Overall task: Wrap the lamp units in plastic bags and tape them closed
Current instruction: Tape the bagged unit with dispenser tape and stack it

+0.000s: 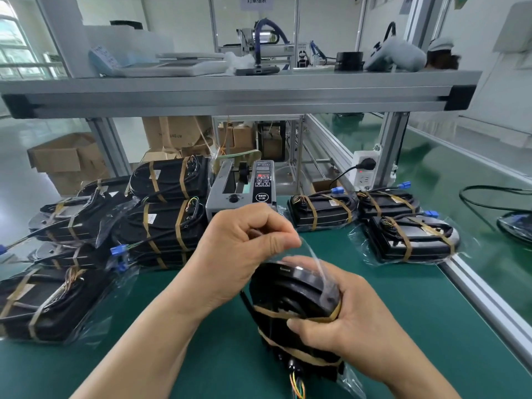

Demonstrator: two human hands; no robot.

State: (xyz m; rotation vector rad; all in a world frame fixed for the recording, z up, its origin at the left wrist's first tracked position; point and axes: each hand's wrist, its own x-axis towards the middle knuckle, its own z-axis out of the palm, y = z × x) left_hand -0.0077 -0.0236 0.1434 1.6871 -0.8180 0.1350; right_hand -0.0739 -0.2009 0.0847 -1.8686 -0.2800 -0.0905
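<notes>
A black lamp unit bound with brown tape bands stands on end on the green mat, partly inside a clear plastic bag. My right hand grips the unit's right side, thumb across a tape band. My left hand sits just above and to the left, pinching the bag's loose top edge and holding it up. Coloured wires stick out of the unit's lower end. A grey tape dispenser machine stands right behind my hands.
Wrapped lamp units are stacked at the left and front left; more lie at the right. A power strip stands by the frame post. An aluminium rail edges the mat on the right. A shelf hangs overhead.
</notes>
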